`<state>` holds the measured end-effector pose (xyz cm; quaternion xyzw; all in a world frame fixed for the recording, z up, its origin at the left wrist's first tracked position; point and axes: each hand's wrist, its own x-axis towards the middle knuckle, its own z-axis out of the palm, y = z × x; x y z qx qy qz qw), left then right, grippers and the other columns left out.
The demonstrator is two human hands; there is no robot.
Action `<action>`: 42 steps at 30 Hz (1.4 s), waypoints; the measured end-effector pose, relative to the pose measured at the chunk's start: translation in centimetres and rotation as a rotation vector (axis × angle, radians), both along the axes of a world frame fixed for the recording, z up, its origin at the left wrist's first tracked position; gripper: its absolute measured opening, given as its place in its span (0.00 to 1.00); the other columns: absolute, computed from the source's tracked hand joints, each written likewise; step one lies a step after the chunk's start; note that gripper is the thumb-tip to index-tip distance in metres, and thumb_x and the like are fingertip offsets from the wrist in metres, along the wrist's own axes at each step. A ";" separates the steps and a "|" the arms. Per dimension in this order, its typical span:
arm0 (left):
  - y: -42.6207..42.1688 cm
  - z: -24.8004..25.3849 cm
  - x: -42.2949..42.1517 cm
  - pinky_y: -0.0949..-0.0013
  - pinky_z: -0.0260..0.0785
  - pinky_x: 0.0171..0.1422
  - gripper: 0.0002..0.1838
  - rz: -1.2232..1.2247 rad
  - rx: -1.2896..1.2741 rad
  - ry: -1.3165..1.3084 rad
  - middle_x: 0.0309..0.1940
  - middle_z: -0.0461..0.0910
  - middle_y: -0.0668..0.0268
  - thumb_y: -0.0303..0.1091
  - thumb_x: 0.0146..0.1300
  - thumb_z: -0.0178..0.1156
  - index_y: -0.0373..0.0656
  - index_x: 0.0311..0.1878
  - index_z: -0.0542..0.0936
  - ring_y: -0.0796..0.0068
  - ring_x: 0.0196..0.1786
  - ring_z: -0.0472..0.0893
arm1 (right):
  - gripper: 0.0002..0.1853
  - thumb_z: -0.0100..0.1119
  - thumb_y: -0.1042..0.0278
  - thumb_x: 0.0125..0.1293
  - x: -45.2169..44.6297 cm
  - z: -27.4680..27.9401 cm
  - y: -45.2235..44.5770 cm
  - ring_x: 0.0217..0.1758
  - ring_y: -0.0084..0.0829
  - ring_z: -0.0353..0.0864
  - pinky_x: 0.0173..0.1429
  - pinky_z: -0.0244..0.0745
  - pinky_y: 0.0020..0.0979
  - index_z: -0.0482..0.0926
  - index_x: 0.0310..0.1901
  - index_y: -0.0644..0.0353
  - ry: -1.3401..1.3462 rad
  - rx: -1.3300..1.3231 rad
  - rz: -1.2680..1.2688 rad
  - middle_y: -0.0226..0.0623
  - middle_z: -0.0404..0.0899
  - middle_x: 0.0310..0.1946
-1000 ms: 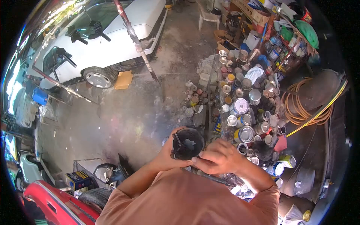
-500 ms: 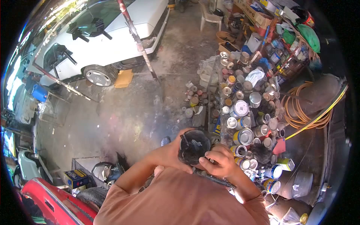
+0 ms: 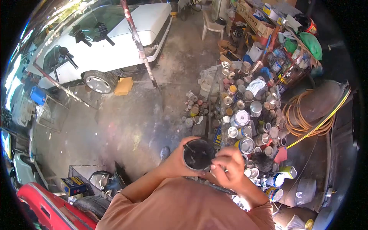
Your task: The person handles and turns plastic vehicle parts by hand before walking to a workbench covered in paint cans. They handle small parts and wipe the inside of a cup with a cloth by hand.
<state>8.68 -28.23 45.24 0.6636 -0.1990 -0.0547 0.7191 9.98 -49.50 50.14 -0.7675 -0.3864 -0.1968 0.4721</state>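
A dark round cup (image 3: 199, 154) with a blackened inside is held in front of the chest, its mouth facing up. My left hand (image 3: 178, 160) wraps round its left side and underside. At the cup's right rim is my right hand (image 3: 229, 165), thumb and forefinger pinched together; whatever they hold, if anything, is too small to make out. Many paint cans (image 3: 246, 145) and small tins stand on the bench just beyond my right hand.
A white car (image 3: 115, 42) stands behind a paint-spotted post (image 3: 137, 40). A red car panel (image 3: 53, 207) lies at lower left near a blue box (image 3: 73, 186). Coiled orange hose (image 3: 303, 126) hangs at the right. A plastic chair (image 3: 211, 26) stands at the back.
The pale patch seen inside the cup earlier is hardly visible now. My right thumb and forefinger have shifted along the right rim, and the view has moved slightly.
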 end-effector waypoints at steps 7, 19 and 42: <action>0.0 1.1 -0.5 0.63 0.60 0.72 0.59 -0.030 -0.040 -0.007 0.65 0.70 0.58 0.31 0.41 0.82 0.40 0.74 0.55 0.69 0.68 0.70 | 0.06 0.63 0.76 0.63 1.5 4.0 1.1 0.61 0.46 0.77 0.62 0.72 0.38 0.77 0.41 0.62 0.478 -0.051 0.070 0.47 0.75 0.56; -0.2 1.0 -0.6 0.63 0.58 0.73 0.78 0.007 0.019 -0.130 0.67 0.68 0.53 0.31 0.44 0.81 0.47 0.76 0.20 0.66 0.69 0.70 | 0.05 0.63 0.76 0.62 2.7 5.8 2.6 0.44 0.42 0.79 0.51 0.72 0.38 0.79 0.39 0.62 0.363 -0.159 0.085 0.40 0.82 0.41; -1.8 -1.3 -0.1 0.59 0.65 0.67 0.76 0.120 0.073 -0.115 0.60 0.72 0.52 0.34 0.41 0.82 0.42 0.78 0.28 0.59 0.62 0.75 | 0.06 0.65 0.78 0.59 1.4 5.6 1.8 0.41 0.40 0.80 0.50 0.71 0.37 0.79 0.38 0.62 0.295 -0.109 -0.016 0.38 0.82 0.37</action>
